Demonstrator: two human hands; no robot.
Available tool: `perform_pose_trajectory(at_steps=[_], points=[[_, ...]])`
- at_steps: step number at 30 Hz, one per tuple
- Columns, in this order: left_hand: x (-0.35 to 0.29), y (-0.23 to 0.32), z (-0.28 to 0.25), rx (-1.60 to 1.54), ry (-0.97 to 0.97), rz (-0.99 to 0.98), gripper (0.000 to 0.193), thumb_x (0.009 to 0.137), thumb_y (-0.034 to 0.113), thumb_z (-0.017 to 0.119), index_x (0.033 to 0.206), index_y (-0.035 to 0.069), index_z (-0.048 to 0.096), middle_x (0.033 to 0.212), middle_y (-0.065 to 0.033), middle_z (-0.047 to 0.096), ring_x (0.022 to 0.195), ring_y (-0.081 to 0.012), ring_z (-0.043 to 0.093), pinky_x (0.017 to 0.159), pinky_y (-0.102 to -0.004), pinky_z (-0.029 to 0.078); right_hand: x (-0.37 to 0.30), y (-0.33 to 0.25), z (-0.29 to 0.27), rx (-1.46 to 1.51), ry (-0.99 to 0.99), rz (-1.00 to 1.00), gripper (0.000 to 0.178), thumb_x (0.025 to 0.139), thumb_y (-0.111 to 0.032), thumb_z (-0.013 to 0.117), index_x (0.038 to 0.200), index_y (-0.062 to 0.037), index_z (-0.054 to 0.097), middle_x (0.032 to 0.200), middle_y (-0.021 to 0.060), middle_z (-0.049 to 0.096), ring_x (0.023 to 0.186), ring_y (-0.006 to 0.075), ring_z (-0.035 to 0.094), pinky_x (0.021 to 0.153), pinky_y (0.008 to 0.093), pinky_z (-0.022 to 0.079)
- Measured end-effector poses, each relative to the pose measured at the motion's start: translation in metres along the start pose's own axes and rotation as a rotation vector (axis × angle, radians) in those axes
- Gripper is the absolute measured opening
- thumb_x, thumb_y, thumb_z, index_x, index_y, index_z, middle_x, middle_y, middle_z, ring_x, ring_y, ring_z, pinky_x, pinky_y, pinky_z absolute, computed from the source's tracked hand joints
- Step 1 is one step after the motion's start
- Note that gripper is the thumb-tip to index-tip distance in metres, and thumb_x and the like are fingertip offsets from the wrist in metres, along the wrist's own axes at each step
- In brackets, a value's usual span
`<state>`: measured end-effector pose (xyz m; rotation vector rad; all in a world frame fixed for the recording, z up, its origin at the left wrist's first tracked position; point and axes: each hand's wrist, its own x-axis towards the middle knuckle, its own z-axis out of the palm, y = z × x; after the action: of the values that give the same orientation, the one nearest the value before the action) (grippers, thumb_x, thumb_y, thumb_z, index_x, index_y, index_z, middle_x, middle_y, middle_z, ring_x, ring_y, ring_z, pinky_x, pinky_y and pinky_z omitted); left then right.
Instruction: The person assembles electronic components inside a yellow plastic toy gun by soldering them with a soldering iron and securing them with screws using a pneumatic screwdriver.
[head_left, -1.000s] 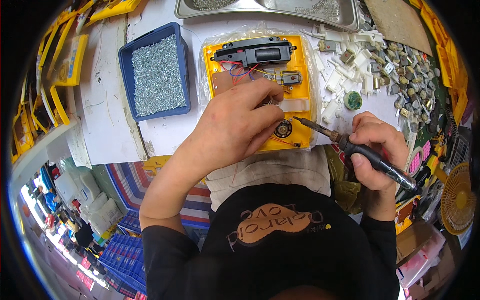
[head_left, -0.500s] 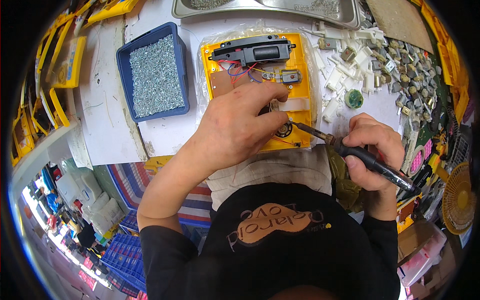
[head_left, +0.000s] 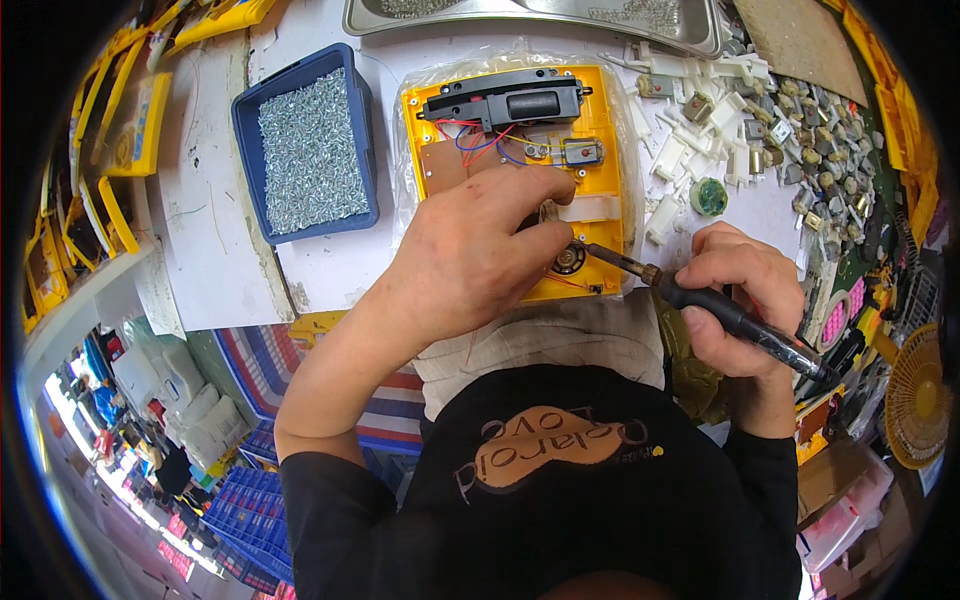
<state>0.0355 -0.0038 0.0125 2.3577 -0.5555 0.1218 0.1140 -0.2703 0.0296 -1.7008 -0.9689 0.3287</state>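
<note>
My right hand (head_left: 745, 295) is closed round the black handle of a soldering iron (head_left: 735, 318). The iron's tip reaches left to a small round speaker (head_left: 568, 258) near the lower edge of a yellow plastic housing (head_left: 607, 110). Over the middle of this housing lies my left hand (head_left: 490, 235), thumb and forefinger bent toward each other beside the tip. What they pinch is hidden. A black plastic part (head_left: 505, 105) lies across the housing's far end. Red and blue wires (head_left: 483, 148) run from it past a brown board (head_left: 445, 165) and a small motor unit (head_left: 582, 152).
A blue tray (head_left: 372, 150) full of screws stands left of the housing. To the right lie white plastic parts (head_left: 680, 150), heaped small motors (head_left: 825, 170) and a round green tin (head_left: 708, 197). A metal tray (head_left: 540, 28) is at the back, and clear plastic wrap (head_left: 632, 180) lies under the housing.
My right hand and the soldering iron have shifted very slightly. My left hand stays in the same place over the housing.
</note>
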Motion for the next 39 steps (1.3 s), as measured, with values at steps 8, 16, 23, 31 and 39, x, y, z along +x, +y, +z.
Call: perform_pose_trajectory(at_steps=[8, 16, 23, 31, 39], points=[[0.0, 0.001, -0.002, 0.059, -0.023, 0.015, 0.027, 0.068, 0.002, 0.078, 0.094, 0.007, 0.071, 0.106, -0.0103, 0.064, 0.089, -0.028, 0.068, 0.071, -0.0362, 0.057, -0.002, -0.019, 0.001, 0.032, 0.022, 0.233, 0.023, 0.074, -0.005, 0.074, 0.095, 0.0013, 0.067, 0.068, 0.0061, 0.061, 0.057, 0.0155, 0.055, 0.057, 0.0287, 0.044], [-0.001, -0.001, 0.003, 0.083, 0.003, 0.047, 0.021, 0.069, 0.007, 0.074, 0.089, 0.007, 0.069, 0.108, -0.0089, 0.064, 0.087, -0.0255, 0.065, 0.069, -0.0357, 0.056, -0.014, -0.015, -0.005, 0.096, 0.102, 0.175, 0.025, 0.076, -0.003, 0.073, 0.099, 0.0032, 0.067, 0.072, 0.0059, 0.063, 0.061, 0.0137, 0.057, 0.062, 0.0271, 0.046], [-0.001, 0.0, -0.001, 0.079, -0.02, 0.048, 0.023, 0.071, 0.003, 0.077, 0.092, 0.005, 0.069, 0.105, -0.0104, 0.065, 0.089, -0.0286, 0.067, 0.071, -0.0374, 0.057, -0.011, -0.013, -0.006, 0.083, 0.079, 0.132, 0.027, 0.073, -0.001, 0.074, 0.099, 0.0036, 0.067, 0.073, 0.0076, 0.062, 0.063, 0.0157, 0.058, 0.062, 0.0281, 0.046], [-0.03, 0.0, -0.025, 0.081, 0.158, -0.012, 0.037, 0.073, 0.001, 0.078, 0.11, 0.003, 0.072, 0.111, -0.0141, 0.064, 0.088, -0.0234, 0.066, 0.069, -0.0326, 0.055, -0.015, -0.003, -0.009, 0.128, 0.086, 0.046, 0.029, 0.076, -0.005, 0.074, 0.102, 0.0038, 0.065, 0.076, 0.0094, 0.063, 0.067, 0.0165, 0.059, 0.067, 0.0296, 0.048], [-0.027, 0.015, -0.009, 0.115, 0.338, -0.037, 0.034, 0.074, -0.002, 0.078, 0.107, 0.006, 0.075, 0.109, -0.0141, 0.065, 0.083, -0.0228, 0.063, 0.068, -0.0319, 0.051, -0.113, -0.025, -0.134, 0.376, 0.883, 0.112, 0.021, 0.093, -0.017, 0.06, 0.106, -0.0031, 0.053, 0.07, 0.0009, 0.051, 0.062, 0.0096, 0.049, 0.087, 0.0365, 0.052]])
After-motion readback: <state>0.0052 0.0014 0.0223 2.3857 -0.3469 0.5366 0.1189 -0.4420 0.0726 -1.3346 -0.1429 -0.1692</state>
